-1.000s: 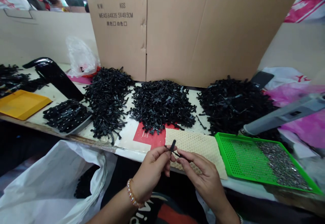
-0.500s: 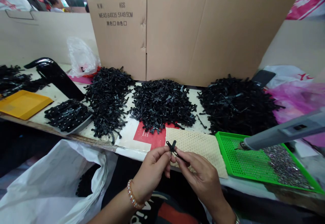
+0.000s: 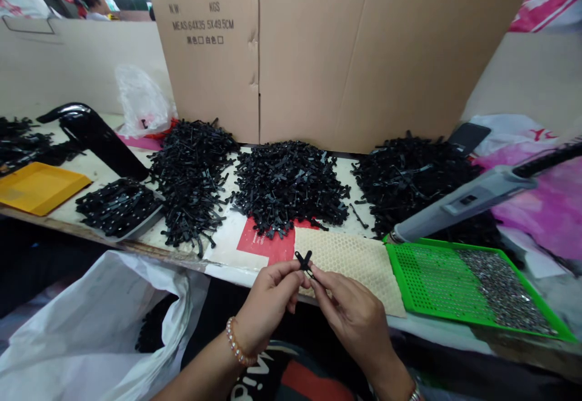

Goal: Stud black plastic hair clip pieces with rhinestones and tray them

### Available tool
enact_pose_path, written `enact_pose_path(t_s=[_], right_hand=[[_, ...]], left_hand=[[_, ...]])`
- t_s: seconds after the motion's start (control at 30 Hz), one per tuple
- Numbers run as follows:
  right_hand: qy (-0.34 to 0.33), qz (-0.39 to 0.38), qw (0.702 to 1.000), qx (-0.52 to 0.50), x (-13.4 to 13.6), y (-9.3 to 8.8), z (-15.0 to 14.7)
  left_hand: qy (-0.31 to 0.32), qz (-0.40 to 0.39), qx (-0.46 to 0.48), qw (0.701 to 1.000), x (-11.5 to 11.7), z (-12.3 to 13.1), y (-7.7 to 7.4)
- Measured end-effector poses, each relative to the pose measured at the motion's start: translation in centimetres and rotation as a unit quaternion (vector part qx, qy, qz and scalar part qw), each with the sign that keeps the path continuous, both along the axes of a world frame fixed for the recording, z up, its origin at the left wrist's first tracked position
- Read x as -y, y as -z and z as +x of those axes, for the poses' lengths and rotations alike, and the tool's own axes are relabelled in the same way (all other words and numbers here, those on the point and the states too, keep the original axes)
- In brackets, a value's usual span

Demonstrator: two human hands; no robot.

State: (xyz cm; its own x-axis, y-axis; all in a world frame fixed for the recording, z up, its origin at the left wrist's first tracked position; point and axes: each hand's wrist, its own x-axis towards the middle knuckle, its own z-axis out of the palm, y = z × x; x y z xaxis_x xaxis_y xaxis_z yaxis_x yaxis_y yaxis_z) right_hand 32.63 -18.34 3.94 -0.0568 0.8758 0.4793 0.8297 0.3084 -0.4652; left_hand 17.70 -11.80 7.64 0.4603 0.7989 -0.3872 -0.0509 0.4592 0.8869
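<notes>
Between the fingertips of both hands is a small black X-shaped piece [image 3: 304, 259], its two upper prongs spread apart above the table's front edge. My left hand [image 3: 273, 292], with a beaded bracelet at the wrist, pinches it from the left. From the right, my right hand [image 3: 352, 307] grips its lower part with thumb and fingers, which partly hide it. Just beyond lies a cream textured mat [image 3: 350, 264]. Behind that is a heap of similar black pieces [image 3: 291, 185].
To the right, a grey electric screwdriver [image 3: 454, 207] hangs over a green perforated tray [image 3: 421, 313] holding small metal parts. More black heaps [image 3: 195, 176] [image 3: 409, 176] flank the middle one. A cardboard box [image 3: 345, 55] stands behind. At left are a yellow tray [image 3: 43, 185] and white sack [image 3: 104, 322].
The grey screwdriver has swung left and up over the green tray, showing more of its body and cord. Both hands keep hold of the black piece, nearly in place. The view has shifted slightly.
</notes>
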Motion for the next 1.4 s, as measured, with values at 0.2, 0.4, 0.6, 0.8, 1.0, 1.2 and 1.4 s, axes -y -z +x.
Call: enact_pose_path(t_s=[0.2,0.4,0.6,0.8,1.0,1.2,1.4], right_hand=[[0.02,-0.002,0.999,0.039,-0.1,0.2,-0.2],[-0.004,-0.092,0.994,-0.062,-5.0,-1.8,4.2],[0.034,-0.207,0.969,0.132,-11.0,-1.4,6.7],[0.064,-0.28,0.939,0.189,-12.9,-1.1,5.9],[0.062,-0.298,0.946,0.11,-13.8,-1.7,7.1],[-0.034,-0.303,0.858,-0.414,-10.0,-2.4,6.0],[-0.039,-0.297,0.778,-0.552,-6.8,-2.2,2.8]], left_hand=[[-0.058,0.028,-0.013,0.998,-0.6,0.8,1.3],[-0.08,0.005,-0.003,0.997,-2.8,0.8,2.4],[-0.034,0.026,0.004,0.999,-3.6,0.1,2.4],[-0.026,0.031,-0.005,0.999,-4.0,0.3,3.6],[0.036,0.069,-0.019,0.997,-4.6,0.7,3.8],[0.069,0.099,0.001,0.993,-3.8,0.6,2.1],[0.086,0.127,0.019,0.988,-2.5,0.3,0.5]])
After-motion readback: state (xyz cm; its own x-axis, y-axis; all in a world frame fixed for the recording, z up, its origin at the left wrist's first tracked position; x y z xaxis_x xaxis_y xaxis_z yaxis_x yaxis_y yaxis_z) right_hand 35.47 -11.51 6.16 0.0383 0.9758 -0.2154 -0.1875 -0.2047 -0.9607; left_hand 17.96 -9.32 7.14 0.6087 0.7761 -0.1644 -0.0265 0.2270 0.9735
